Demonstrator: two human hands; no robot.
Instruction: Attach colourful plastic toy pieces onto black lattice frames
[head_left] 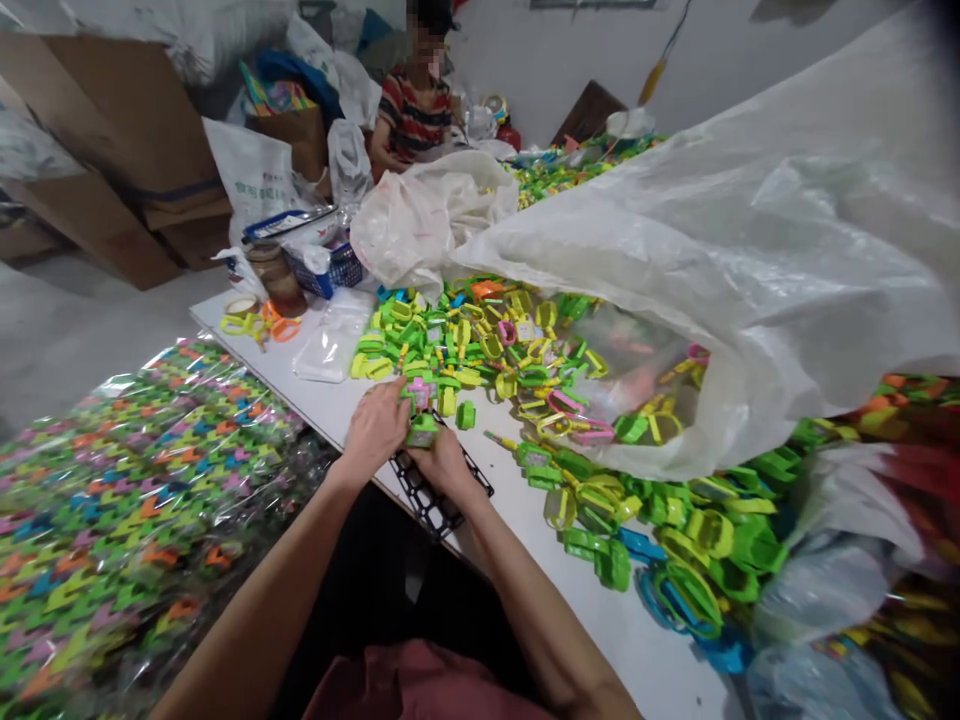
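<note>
My left hand is over the table edge, its fingers closed around the side of a pink-and-green plastic toy piece. Close beside it, my right hand grips a green plastic toy piece with a pale face. Beneath my right hand lies a black honeycomb-patterned tray, partly covered by the hand and forearm and overhanging the table's front edge. Just beyond my fingers, a heap of green and yellow ring-shaped plastic pieces spreads over the white table. The exact grip of my left fingertips is partly hidden.
A large translucent bag lies open at the right, spilling pieces. Scissors, a jar and clear bags occupy the table's left end. Wrapped colourful pieces fill the left side. A person sits across.
</note>
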